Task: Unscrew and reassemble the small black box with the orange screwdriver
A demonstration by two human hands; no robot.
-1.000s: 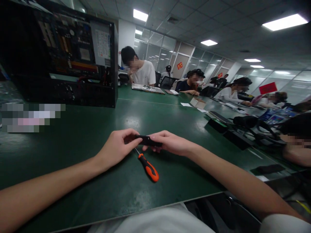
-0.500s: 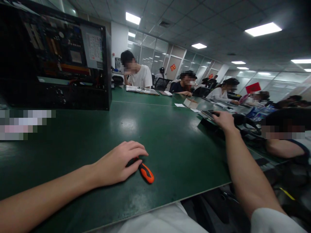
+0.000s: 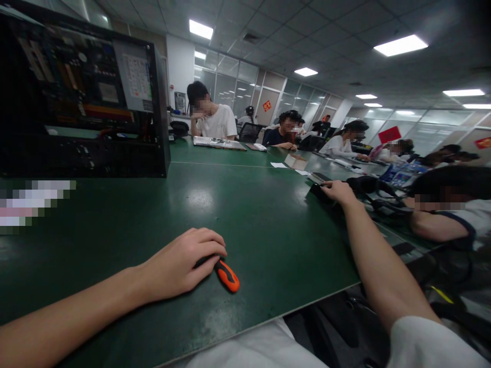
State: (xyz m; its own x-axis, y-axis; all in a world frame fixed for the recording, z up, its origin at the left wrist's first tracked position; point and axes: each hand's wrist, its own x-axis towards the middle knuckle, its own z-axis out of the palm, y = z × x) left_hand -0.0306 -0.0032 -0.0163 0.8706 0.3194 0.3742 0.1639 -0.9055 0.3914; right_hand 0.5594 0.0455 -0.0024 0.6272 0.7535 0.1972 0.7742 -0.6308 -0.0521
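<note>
My left hand [image 3: 195, 259] rests on the green tabletop, fingers curled over a tool with an orange-and-black handle [image 3: 229, 276]. The handle's end sticks out toward the right; my hand hides the rest of the tool, so its kind cannot be told. My right arm reaches out to the right edge of the table. There my right hand [image 3: 340, 193] pinches the edge of a black flat object [image 3: 316, 191], partly covered by the fingers. Just beyond it lies a thin dark slab [image 3: 319, 177].
At the left stands an opened black computer case [image 3: 159, 117] with its boards showing. A small cardboard box [image 3: 295, 162] and white papers [image 3: 278, 165] lie farther back. Headphones [image 3: 368, 184] sit at the right, near a person leaning on the table [image 3: 261, 214]. Other people sit behind.
My right hand has shifted from the flat slab to the black object's edge, closer to me. The fingers of my left hand have closed more around the tool. The view has turned slightly right.
</note>
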